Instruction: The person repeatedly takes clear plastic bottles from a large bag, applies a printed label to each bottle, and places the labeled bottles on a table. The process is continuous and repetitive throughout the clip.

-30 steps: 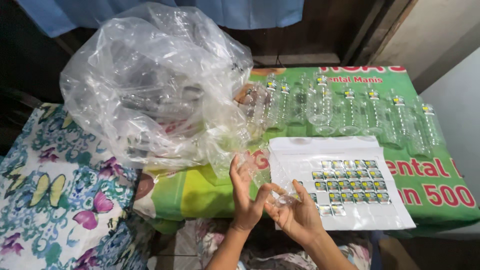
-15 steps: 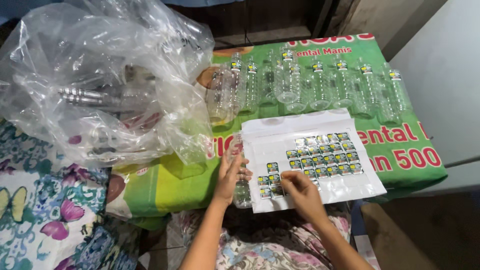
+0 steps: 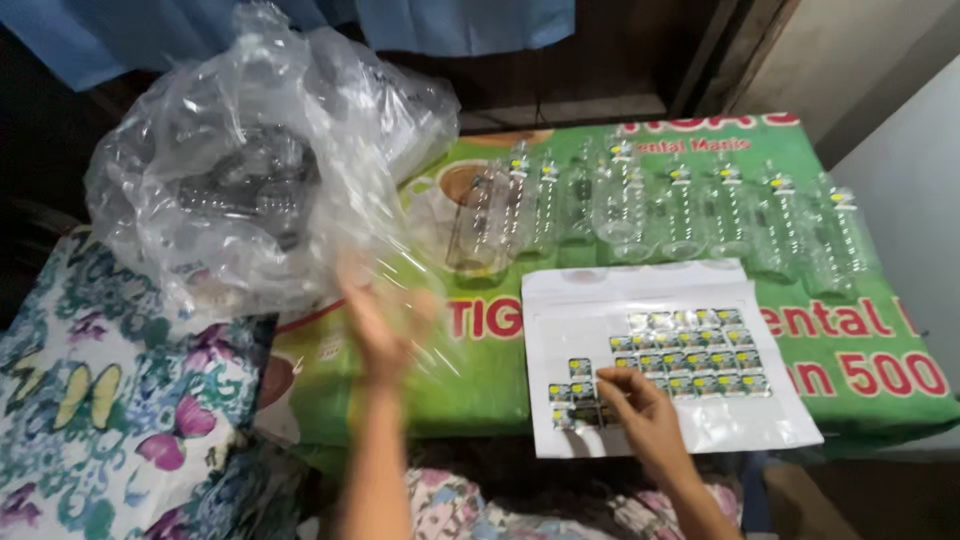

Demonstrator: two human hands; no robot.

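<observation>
Two hands work at the near edge of a green printed cover [image 3: 480, 370] on the table. At the far left corner sits a big clear bag [image 3: 250, 180] stuffed with empty bottles. The left hand [image 3: 385, 325], blurred, is raised open-palmed beside that bag; whether it touches a bottle I cannot tell. Along the far edge lies a row of clear bottles [image 3: 650, 205], each with a small yellow-blue label near its neck. Toward the near right edge lies a white sticker sheet [image 3: 670, 355], its rows of small labels partly used. The right hand [image 3: 640, 415] pinches at a label on the sheet's lower left. Labelling seems in hand; next likely calls for peeling one cleanly.
</observation>
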